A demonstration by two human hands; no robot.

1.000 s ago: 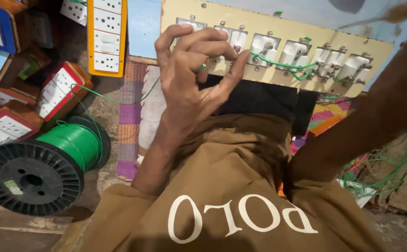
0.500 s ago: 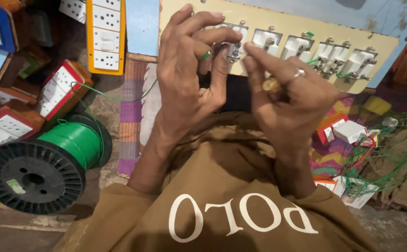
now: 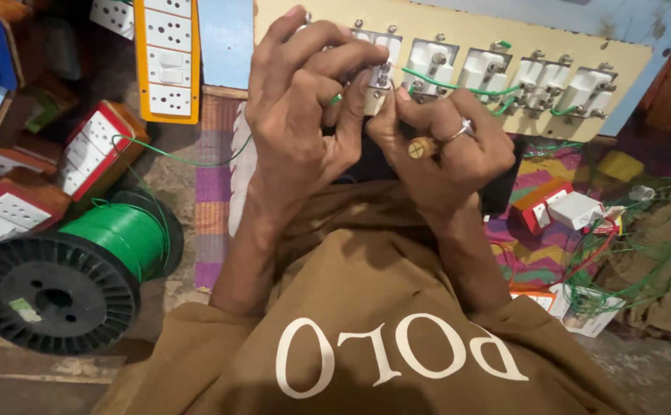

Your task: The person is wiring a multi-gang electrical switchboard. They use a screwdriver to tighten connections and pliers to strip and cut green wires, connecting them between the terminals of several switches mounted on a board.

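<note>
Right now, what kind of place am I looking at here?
Probably a small electrical workshop, with work done on the floor. A board of switch and socket backs is being wired with green wire, a big spool of green wire sits nearby, and finished socket boards lie around.

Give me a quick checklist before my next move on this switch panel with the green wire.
1. Left hand steadies the green wire at the panel: ok.
2. Right hand grips the wooden-handled tool: ok.
3. Tool tip seated on a terminal: cannot tell, fingers hide it.
4. Wire runs free to the spool: ok, slack loop visible.
5. Neighbouring switches already linked by green wire: ok.
</note>
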